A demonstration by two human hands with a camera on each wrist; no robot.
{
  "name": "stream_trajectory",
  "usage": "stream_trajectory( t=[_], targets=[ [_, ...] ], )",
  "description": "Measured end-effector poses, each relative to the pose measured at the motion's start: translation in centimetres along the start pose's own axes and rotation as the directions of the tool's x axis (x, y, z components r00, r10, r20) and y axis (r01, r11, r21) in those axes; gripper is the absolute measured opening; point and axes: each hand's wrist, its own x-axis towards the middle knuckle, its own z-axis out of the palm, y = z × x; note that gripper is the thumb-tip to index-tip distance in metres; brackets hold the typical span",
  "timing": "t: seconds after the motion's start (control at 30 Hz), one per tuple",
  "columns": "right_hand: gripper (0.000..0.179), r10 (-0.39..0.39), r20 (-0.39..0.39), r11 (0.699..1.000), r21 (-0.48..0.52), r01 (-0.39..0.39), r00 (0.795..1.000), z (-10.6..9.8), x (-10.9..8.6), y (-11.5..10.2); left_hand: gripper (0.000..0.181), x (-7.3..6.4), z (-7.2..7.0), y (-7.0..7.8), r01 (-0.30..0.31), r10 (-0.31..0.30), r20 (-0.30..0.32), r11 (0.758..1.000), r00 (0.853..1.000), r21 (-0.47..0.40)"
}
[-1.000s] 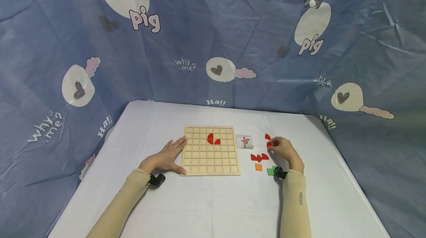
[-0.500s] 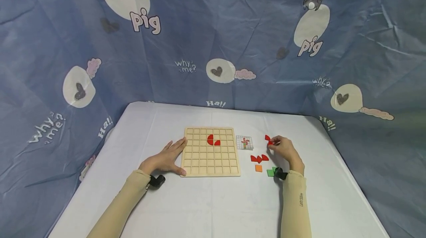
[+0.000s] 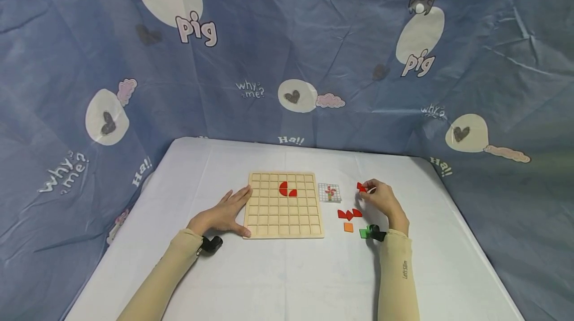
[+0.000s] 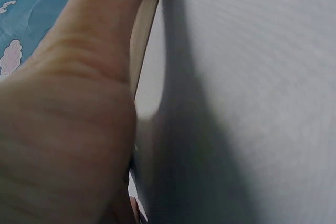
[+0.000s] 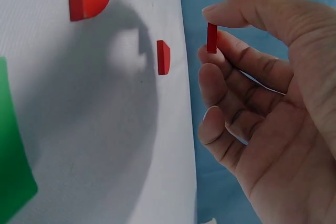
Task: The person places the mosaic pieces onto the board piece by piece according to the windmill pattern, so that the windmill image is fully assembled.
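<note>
A square wooden grid board (image 3: 283, 216) lies on the white table with several red quarter-circle pieces set in its upper middle cells. My left hand (image 3: 221, 213) rests along the board's left edge, fingers and thumb spread. In the left wrist view, the palm side (image 4: 68, 114) fills the left, and the board's edge (image 4: 143, 40) shows beside it. Between thumb and fingertips, my right hand (image 3: 383, 200) pinches a red tile (image 5: 211, 38), seen edge-on and held off the table. Another red piece (image 5: 164, 57) lies on the cloth close to it.
A pattern card (image 3: 329, 192) with a pinwheel drawing lies right of the board. Nearer me are several red pieces (image 3: 349, 215), an orange square (image 3: 348, 227) and green pieces (image 3: 363, 233), partly hidden by the right wrist's camera. A blue printed cloth (image 3: 287, 52) hangs behind the table.
My right hand, pinching the red tile, has moved slightly away from me, closer to the far red piece. The left hand and board stay put.
</note>
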Motion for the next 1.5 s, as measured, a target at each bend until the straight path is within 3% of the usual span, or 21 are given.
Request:
stream_trajectory(
  t=[0.5,1.03,1.23,1.5],
  targets=[
    [0.027,-0.124,0.028,0.992,0.014,0.123,0.992,1.3,0.4,-3.6,0.131,0.0,0.1,-0.2,0.003,-0.003,-0.003,1.0,1.0,-0.002],
    [0.023,-0.268,0.156,0.963,0.016,0.269,0.951,5.2,1.6,-8.9,0.132,0.2,0.3,-0.7,-0.015,0.015,-0.007,1.0,1.0,0.012],
    [0.022,-0.284,0.191,0.956,-0.018,0.293,0.94,7.1,1.9,-10.1,0.131,0.2,0.4,-0.7,-0.025,0.025,-0.003,1.0,1.0,0.013],
    [0.021,-0.348,0.225,0.931,-0.032,0.364,0.91,8.6,2.0,-11.4,0.131,0.3,0.4,-0.7,-0.023,0.023,-0.004,1.0,1.0,0.012]
  ],
)
